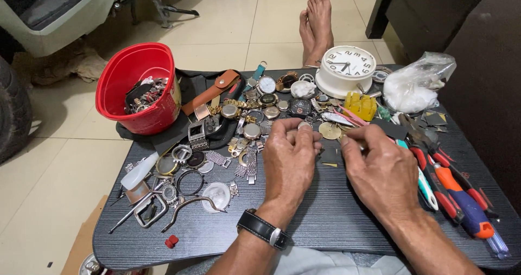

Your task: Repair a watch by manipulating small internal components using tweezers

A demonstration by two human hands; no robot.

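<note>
Two hands over a dark lap table (336,221) strewn with watch parts, tiled floor around.

Table black, wood-grained, set low on pale floor tiles; person's bare feet (317,23) beyond its far edge. Left hand (288,164), black wristwatch (264,229) on the wrist, fingers curled shut around a small round silver part (305,126) at the fingertips. Right hand (380,169) just beside it, fingers pinched closed; what it grips is hidden. Counted: one red bucket (142,88) of metal scrap, one white alarm clock (345,69), one clear plastic bag (415,82), one brown strap (213,91). Loose watches in the middle heap overlap too much to count. Red- and blue-handled tools (461,199) on the right partly cut off by the hand and table edge.
</note>
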